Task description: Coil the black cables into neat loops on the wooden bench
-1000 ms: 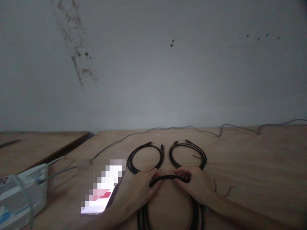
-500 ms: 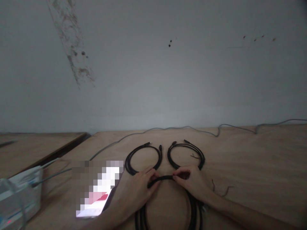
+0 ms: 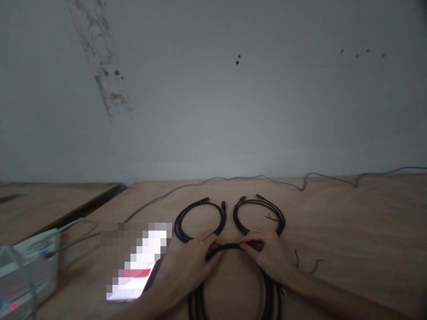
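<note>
A large black cable coil (image 3: 197,298) lies at the front middle of the wooden table, its lower part cut off by the picture's edge. At the coil's top left, my left hand (image 3: 196,258) pinches the cable. My right hand (image 3: 267,251) grips the same cable at the top right, thumb and fingers closed on it. A short arched stretch of cable shows between the two hands. Just beyond them lie two smaller coils of black cable, a left coil (image 3: 178,226) and a right coil (image 3: 282,222), with their plugs at the far side.
A lit phone (image 3: 133,289), partly blurred out, lies left of my left arm. A white box with a red light (image 3: 30,275) stands at the far left. Thin dark ties (image 3: 313,266) lie to the right. A grey cord (image 3: 213,179) runs along the wall.
Both hands keep their hold on the cable in almost the same place. The view has shifted very slightly.
</note>
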Action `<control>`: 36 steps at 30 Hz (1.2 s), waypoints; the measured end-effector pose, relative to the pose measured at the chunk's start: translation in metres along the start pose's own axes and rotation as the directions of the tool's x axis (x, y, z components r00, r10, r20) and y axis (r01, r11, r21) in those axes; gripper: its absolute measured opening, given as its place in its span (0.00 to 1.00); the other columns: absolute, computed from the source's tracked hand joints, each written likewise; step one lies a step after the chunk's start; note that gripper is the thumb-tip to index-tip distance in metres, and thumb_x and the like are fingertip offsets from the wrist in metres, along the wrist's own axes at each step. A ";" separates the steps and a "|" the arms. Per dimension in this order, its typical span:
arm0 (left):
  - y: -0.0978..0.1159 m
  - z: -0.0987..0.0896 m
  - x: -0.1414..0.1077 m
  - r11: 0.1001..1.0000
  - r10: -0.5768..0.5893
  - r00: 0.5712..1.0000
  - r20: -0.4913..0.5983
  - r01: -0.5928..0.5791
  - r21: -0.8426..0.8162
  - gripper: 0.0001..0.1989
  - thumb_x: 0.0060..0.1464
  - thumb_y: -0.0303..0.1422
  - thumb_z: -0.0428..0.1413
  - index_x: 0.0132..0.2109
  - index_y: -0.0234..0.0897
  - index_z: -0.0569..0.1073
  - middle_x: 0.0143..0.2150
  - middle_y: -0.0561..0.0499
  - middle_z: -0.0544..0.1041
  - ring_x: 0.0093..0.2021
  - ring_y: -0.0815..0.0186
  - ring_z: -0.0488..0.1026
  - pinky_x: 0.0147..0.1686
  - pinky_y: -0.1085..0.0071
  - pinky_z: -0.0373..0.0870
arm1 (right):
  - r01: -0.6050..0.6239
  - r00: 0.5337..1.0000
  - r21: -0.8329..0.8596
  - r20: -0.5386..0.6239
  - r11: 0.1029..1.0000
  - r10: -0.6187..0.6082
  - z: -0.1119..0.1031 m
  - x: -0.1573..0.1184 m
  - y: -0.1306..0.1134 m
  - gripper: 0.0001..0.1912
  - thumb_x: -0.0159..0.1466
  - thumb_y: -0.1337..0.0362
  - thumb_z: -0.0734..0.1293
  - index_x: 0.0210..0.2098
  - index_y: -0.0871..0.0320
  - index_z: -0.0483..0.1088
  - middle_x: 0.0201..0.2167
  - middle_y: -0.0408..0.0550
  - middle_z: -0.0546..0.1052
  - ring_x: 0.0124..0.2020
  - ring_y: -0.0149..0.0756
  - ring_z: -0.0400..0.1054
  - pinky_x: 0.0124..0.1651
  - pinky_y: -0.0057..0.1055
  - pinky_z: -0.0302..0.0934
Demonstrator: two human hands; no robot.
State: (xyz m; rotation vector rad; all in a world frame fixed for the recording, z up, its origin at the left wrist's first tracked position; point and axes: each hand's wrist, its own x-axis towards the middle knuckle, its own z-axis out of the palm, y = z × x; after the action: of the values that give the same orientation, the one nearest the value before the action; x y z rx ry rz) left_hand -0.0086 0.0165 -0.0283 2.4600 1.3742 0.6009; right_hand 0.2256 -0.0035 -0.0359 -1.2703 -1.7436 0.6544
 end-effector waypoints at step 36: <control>0.006 -0.007 0.000 0.999 -0.031 0.999 0.035 0.031 0.008 0.05 0.60 0.34 0.55 0.41 0.40 0.74 0.41 0.50 0.77 0.42 0.60 0.74 0.42 0.67 0.68 | 0.035 0.999 0.004 0.009 0.999 -0.035 0.001 0.005 0.008 0.10 0.62 0.67 0.66 0.36 0.55 0.81 0.35 0.46 0.84 0.37 0.41 0.78 0.42 0.33 0.69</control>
State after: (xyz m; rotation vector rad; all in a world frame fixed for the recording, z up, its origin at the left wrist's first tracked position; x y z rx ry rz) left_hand -0.0072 0.0130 -0.0200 2.4386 1.4014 0.5433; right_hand 0.2281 0.0042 -0.0411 -1.2338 -1.7672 0.6437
